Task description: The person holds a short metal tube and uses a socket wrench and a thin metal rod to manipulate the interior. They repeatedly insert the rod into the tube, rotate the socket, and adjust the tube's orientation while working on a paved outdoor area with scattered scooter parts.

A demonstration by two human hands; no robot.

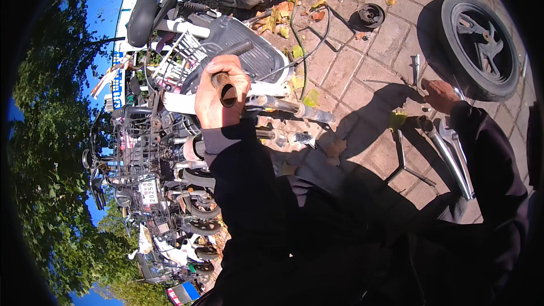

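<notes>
My left hand [205, 99] is closed round a hollow metal tube [228, 95], its rusty open end facing up towards me. It is held above the scooter's grey footboard [255, 51]. At the right, my right hand [443, 97] is low over the paving with its fingers curled. A shiny metal piece [458, 94] shows beside it, and whatever is in the fingers is hidden. Close to this hand stand or lie a small metal socket-like tool [416, 69] and a thin rod [384, 82]. Nearer me lie a long metal bar [445, 150] and an open-ended wrench [455, 141].
A wheel with a tyre [481, 48] is at the far right, and a round dark hub part [371, 16] lies beyond. Fork tubes [292, 107] stick out from the scooter. A bent metal rod [403, 161] lies on the bricks. Parked bikes with a wire basket [133, 147] line the left.
</notes>
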